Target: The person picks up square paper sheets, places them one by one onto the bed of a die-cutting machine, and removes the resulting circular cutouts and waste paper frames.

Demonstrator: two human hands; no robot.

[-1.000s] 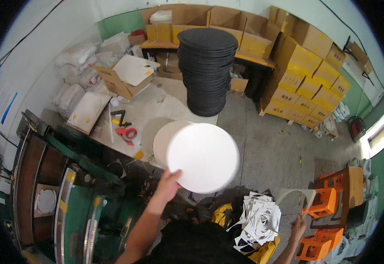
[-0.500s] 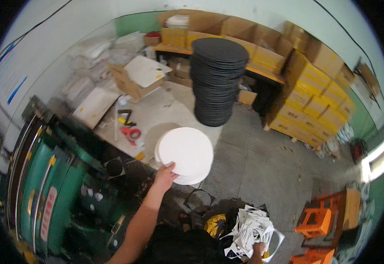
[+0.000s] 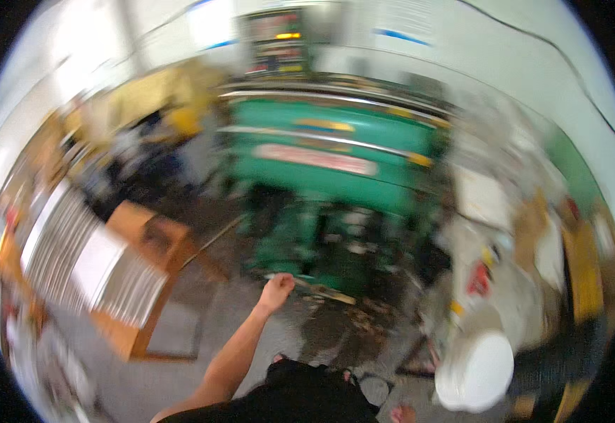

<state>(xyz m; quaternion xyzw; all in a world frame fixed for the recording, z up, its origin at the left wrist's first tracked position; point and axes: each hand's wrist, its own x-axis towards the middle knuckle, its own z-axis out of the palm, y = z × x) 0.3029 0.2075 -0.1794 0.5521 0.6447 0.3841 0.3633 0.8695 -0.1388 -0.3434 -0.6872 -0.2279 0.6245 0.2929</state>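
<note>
My left hand [image 3: 277,290] is held out in front of me over the floor, below the green machine [image 3: 307,180]. Its fingers look curled in, with nothing visible in them. At the lower edge, my right hand [image 3: 403,414] shows only in part and blurred, its fingers not readable. The nearest thing to it is a stack of round white discs [image 3: 478,370] at the lower right, apart from the hand. Left of my left hand, a stack of white sheets [image 3: 100,268] rests on a wooden table [image 3: 128,337].
A worktop [image 3: 512,282] at the right bears red-handled scissors or a similar red tool [image 3: 478,279]. Behind the white discs stands a dark stack [image 3: 561,359]. Cardboard boxes [image 3: 582,268] line the far right. Scraps [image 3: 371,321] lie on the floor by the machine.
My view has swung left, bringing the green machine to the middle. My left hand has let go of the white discs. My right hand is away from the white cut-out scraps.
</note>
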